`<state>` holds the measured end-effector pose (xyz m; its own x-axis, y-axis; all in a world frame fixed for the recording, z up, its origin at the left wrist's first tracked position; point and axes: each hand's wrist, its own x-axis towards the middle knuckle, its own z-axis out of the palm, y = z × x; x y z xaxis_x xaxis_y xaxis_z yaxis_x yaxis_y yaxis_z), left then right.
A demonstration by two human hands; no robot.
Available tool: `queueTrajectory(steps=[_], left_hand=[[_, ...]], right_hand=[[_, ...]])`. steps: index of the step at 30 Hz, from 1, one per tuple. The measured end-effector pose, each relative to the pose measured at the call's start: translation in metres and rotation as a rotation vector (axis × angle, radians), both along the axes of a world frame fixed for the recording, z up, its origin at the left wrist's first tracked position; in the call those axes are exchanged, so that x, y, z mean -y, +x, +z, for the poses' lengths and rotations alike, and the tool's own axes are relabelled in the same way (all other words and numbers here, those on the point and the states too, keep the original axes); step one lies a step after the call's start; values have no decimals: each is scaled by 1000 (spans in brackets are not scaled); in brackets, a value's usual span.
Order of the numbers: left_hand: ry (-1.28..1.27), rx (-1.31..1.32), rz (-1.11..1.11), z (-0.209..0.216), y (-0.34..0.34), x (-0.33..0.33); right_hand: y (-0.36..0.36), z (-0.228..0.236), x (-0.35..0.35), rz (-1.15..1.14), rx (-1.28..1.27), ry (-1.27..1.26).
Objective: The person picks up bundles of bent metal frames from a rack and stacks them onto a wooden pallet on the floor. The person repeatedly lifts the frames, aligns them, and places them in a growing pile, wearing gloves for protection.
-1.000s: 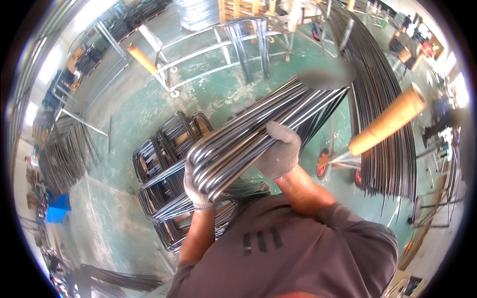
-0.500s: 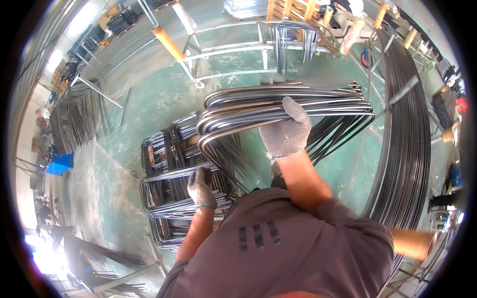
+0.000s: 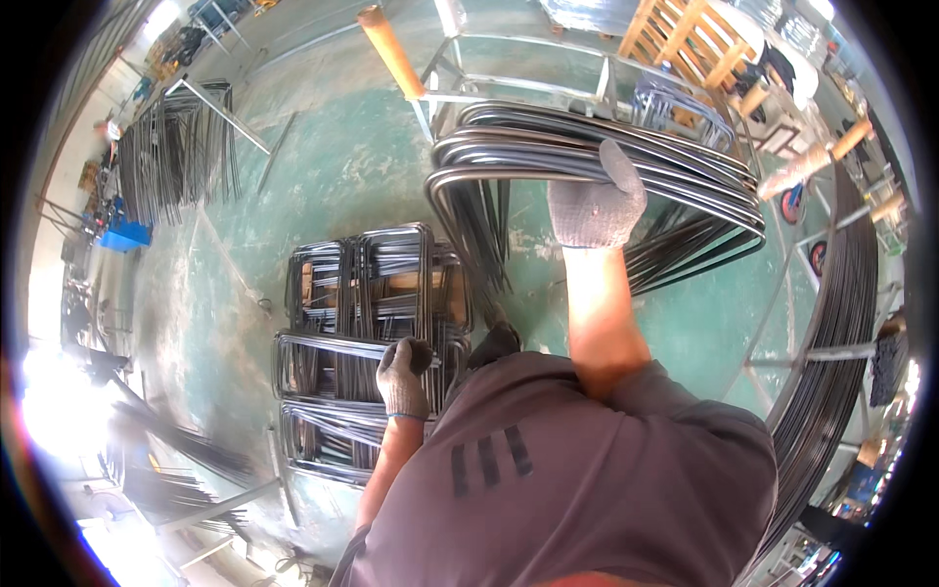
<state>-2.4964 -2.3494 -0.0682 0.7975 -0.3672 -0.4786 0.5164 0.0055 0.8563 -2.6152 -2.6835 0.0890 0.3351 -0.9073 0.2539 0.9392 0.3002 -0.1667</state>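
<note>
A bundle of bent dark metal tubes (image 3: 675, 166) with rounded corners is held up in front of me, its legs hanging downward. My right hand (image 3: 595, 201), in a grey knit glove, is closed on the near tubes; its thumb lies over them and its fingers are hidden beneath. My gloved left hand (image 3: 403, 380) is lower, at the left, with curled fingers. It appears over the right end of the upper bars of a stack of similar bent tubes (image 3: 333, 344). Whatever those fingers hold, if anything, cannot be made out.
Beyond the bundle stands a metal rack (image 3: 538, 84) with a cardboard-coloured sleeve (image 3: 389, 54) on its post. Long dark rods (image 3: 831, 323) run down the right side. More bent tubes (image 3: 176, 147) hang at far left. A wooden pallet (image 3: 685, 39) leans at the back.
The bundle has moved farther forward and up, with my right arm stretched out more. My view has swung somewhat. My left hand has stayed by the stack, still curled.
</note>
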Motion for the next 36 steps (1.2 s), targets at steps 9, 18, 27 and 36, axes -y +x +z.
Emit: queueTrajectory(steps=[9,18,27,36], left_hand=[[19,27,-48,-29,113,116],[127,-62,303,-22,197,200],[217,-150,195,-33,231,330],[243,-40,248,13,292,417]], right_hand=[[143,-35,153,1,8,-29],[272,-93,311,0,-57,193],[382,-172,463,-45,-111,277],[484,-270,551,166,5,448]])
